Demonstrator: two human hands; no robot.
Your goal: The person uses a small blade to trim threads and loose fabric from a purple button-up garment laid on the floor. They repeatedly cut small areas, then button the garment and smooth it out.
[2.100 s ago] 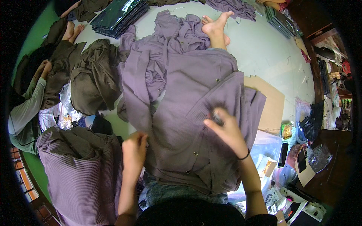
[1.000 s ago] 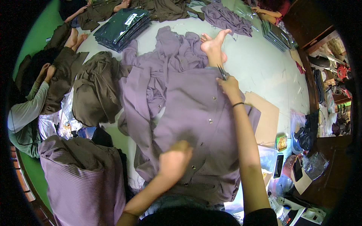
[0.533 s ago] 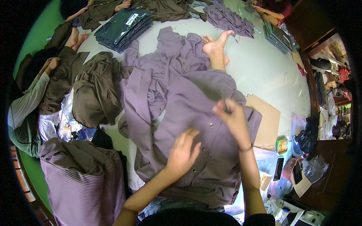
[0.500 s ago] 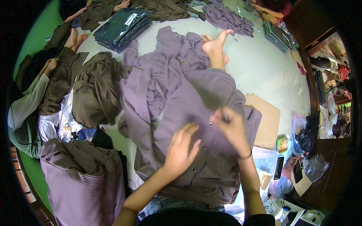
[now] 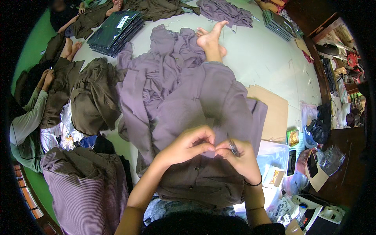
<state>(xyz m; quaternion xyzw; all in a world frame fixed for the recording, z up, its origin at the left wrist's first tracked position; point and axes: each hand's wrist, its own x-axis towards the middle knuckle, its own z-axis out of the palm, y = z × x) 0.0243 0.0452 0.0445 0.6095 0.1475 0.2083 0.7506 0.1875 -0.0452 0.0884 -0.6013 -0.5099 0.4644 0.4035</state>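
Note:
A mauve-grey buttoned shirt [image 5: 176, 105] lies spread over my lap and outstretched leg. My left hand [image 5: 192, 144] is closed, its thumb and fingers pinching the shirt's front edge. Right beside it, my right hand [image 5: 239, 156] is also closed, fingertips meeting the left ones at the cloth. Tucked in the right hand's fingers is a small pair of thread snips [image 5: 232, 145], its slim dark tip pointing up. Shiny snap-like buttons [image 5: 196, 169] run down the shirt front below my hands. What lies exactly between the fingertips is mostly hidden.
At left are a brown garment heap [image 5: 96, 94] and a ribbed mauve bundle [image 5: 84, 188]. Packed dark garments [image 5: 115, 33] stand stacked ahead. Cardboard sheets [image 5: 270, 111], a clear plastic box [image 5: 270, 156] and a phone [image 5: 291, 162] lie at right. A co-worker's sleeve [image 5: 29, 121] shows far left.
My hands were apart above the shirt; they have come together and now pinch its front edge. The view has shifted slightly. The co-worker at left still handles brown cloth.

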